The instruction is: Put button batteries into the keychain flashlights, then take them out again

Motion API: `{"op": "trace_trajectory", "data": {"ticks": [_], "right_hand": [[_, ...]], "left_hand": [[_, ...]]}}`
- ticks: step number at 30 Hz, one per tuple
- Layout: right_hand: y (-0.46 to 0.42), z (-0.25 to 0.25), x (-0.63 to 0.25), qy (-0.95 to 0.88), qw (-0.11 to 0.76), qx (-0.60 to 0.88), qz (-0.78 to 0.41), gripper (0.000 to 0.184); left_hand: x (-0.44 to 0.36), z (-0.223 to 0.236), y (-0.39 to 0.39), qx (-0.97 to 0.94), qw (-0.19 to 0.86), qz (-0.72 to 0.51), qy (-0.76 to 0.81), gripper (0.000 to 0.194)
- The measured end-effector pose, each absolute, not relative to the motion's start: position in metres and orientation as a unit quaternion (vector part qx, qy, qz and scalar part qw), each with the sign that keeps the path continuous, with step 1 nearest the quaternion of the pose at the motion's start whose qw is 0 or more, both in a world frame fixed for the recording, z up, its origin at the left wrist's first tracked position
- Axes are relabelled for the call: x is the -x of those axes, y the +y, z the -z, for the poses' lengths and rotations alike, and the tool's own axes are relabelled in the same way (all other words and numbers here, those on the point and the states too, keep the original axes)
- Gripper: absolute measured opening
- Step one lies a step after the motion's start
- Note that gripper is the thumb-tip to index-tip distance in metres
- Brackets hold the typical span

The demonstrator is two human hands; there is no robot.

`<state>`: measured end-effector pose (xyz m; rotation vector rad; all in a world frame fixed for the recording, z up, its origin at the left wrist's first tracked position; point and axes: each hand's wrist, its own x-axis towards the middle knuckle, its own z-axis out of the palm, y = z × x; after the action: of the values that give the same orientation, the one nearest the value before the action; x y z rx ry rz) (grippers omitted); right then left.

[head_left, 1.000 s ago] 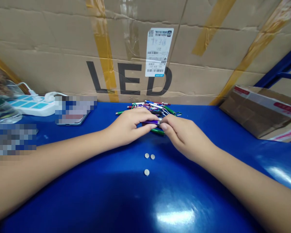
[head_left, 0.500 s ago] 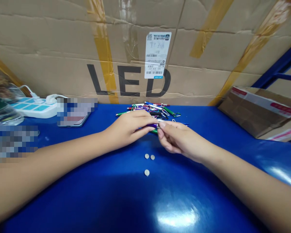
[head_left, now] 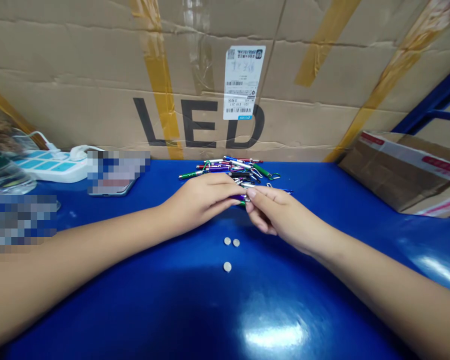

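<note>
A slim purple penlight (head_left: 241,198) lies between my two hands, mostly covered by the fingers. My left hand (head_left: 206,197) is closed round its body. At the other end, the thumb and fingers of my right hand (head_left: 272,205) pinch its silver tip; part of a metal clip shows there. Just behind the hands is a pile of similar penlights (head_left: 238,167) in green, red, blue, black and silver, several with carabiner clips. Three small silver button cells (head_left: 227,267) lie on the blue table in front of the hands, two side by side and one nearer.
The blue table (head_left: 180,310) runs up to a large cardboard box (head_left: 108,75) marked LED. On the left are a white power strip (head_left: 71,172) with plugs, a phone (head_left: 116,180) and a clear plastic bottle-like item (head_left: 7,172). A smaller open carton (head_left: 393,175) stands at right.
Both hands have shifted very slightly to the right, still gripping the purple penlight. The fingers of my right hand have moved a little at its tip. The button cells and pile stay put.
</note>
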<state>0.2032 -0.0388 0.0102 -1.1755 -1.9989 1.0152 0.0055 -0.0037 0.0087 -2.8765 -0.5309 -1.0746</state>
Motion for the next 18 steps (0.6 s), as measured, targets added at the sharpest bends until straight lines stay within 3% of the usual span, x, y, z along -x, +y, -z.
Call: {"op": "trace_trajectory", "data": {"ticks": [2,3,9,15,18], "right_hand": [[-0.039,-0.007,-0.200,-0.690,0.308,0.436,-0.488,0.036],[-0.039,-0.007,-0.200,-0.698,0.309,0.440,-0.473,0.037],[-0.034,-0.014,-0.215,-0.866,0.222,0.447,0.016,0.028],[-0.030,-0.019,-0.225,-0.893,0.175,0.386,0.150,0.037],[-0.031,-0.019,-0.222,-0.896,0.199,0.381,0.112,0.034]], "left_hand": [[-0.005,-0.008,-0.003,0.923,0.025,0.344,-0.172,0.022],[-0.005,-0.008,-0.002,0.920,0.013,0.344,-0.186,0.022],[-0.007,-0.010,0.001,0.900,-0.093,0.337,-0.260,0.021],[-0.010,-0.012,-0.005,0.899,-0.125,0.340,-0.245,0.021],[-0.011,-0.011,-0.006,0.897,-0.109,0.349,-0.249,0.020]]}}
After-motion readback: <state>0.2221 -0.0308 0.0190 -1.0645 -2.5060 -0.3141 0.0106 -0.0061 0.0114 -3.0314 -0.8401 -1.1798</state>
